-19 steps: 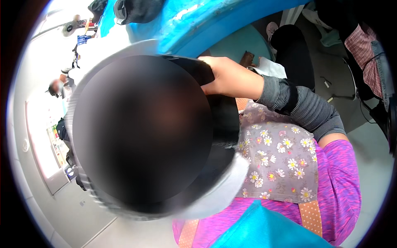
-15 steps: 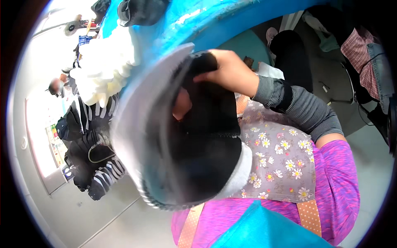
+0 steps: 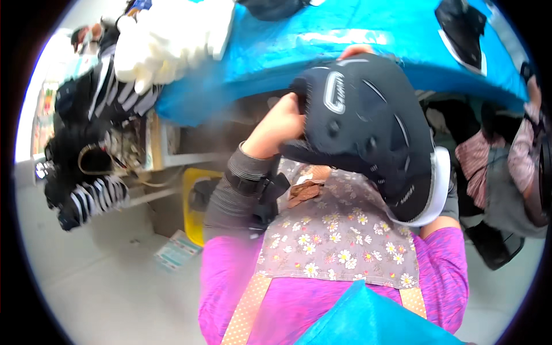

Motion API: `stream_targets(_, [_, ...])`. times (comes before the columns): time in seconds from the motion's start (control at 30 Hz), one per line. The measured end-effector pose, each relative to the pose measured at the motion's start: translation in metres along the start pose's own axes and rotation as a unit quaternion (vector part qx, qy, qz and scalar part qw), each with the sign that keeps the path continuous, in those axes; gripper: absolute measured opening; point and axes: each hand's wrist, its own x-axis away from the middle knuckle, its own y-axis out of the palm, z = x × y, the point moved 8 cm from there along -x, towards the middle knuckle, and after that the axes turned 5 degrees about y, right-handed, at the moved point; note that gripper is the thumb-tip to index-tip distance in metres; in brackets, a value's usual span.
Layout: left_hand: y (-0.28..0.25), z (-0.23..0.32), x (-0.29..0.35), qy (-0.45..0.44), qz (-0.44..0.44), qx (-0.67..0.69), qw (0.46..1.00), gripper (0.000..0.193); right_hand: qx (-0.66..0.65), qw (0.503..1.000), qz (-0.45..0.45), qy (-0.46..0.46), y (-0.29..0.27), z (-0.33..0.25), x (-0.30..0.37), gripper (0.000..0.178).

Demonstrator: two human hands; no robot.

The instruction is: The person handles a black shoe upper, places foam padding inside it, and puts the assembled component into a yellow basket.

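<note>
A black padded boot upper (image 3: 368, 138) with white trim and a pale printed mark hangs in front of my apron, its outer side toward me. My left hand (image 3: 276, 129) is closed on its left edge, the fingertips partly tucked behind the material. At the upper edge, part of my right hand (image 3: 356, 50) shows and grips the piece from behind; most of that hand and its forearm are hidden by the upper. The white rim (image 3: 440, 184) of the piece curves at the lower right.
A blue-covered table (image 3: 270, 57) runs across the far side, with another black and white upper (image 3: 463, 34) on it. White pieces (image 3: 167, 46) are heaped at the left, above striped black uppers (image 3: 98, 198). A yellow bin (image 3: 194, 213) stands below. At right sits another person (image 3: 523, 155).
The upper has turned from its dark open inside to its outer face and shifted right. My left hand now shows at its left edge. The view has swung, showing more of the table.
</note>
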Motion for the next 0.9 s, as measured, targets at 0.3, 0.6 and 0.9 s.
stream_targets(0.3, [0.039, 0.024, 0.02, 0.235, 0.044, -0.274, 0.932, 0.013, -0.304, 0.924, -0.231, -0.02, -0.005, -0.005, -0.036, 0.032])
stream_targets(0.6, [0.038, -0.001, 0.03, 0.126, 0.103, -0.272, 0.948, 0.036, -0.333, 0.899, -0.238, 0.153, 0.012, 0.022, 0.003, 0.035])
stream_targets(0.9, [0.057, 0.0, 0.028, 0.198, 0.07, -0.252, 0.945, 0.017, -0.37, 0.895, -0.172, 0.178, 0.022, 0.02, 0.025, 0.032])
